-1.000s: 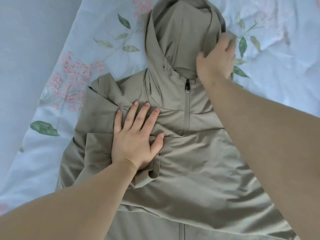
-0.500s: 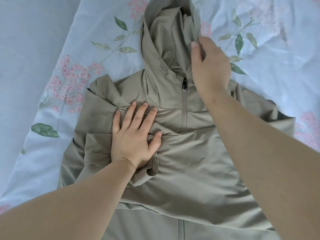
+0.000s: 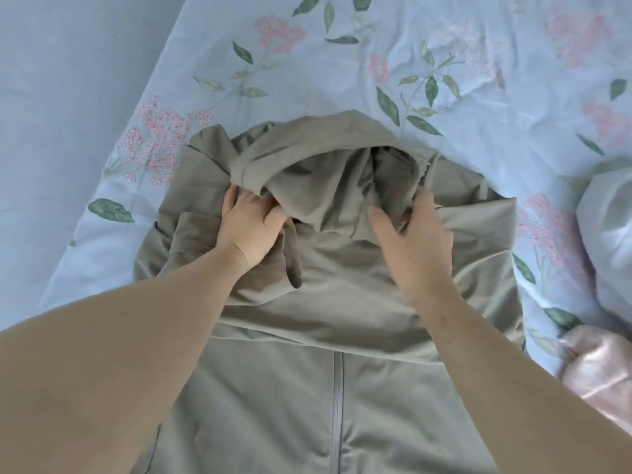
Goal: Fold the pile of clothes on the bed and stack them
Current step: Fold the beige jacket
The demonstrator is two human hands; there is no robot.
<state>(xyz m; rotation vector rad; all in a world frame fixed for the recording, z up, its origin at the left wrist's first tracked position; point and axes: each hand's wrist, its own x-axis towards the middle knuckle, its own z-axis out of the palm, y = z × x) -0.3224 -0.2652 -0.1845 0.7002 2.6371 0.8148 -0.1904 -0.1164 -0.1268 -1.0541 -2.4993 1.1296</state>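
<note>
Early stage: khaki zip jacket (image 3: 376, 405) lies flat near the bed's (image 3: 307, 63) left edge, hood (image 3: 325, 172) turned onto chest, my left hand (image 3: 246, 230) and right hand (image 3: 417, 248) both gripping hood fabric; body fold, stacking, pink garment (image 3: 602, 367) and grey garment (image 3: 612, 213) at right edge not yet done.

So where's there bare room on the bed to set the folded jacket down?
Beyond the jacket, the floral sheet lies bare. A narrow strip runs between jacket and the bed's left edge. Right is crowded: pale grey fabric and pink fabric.
</note>
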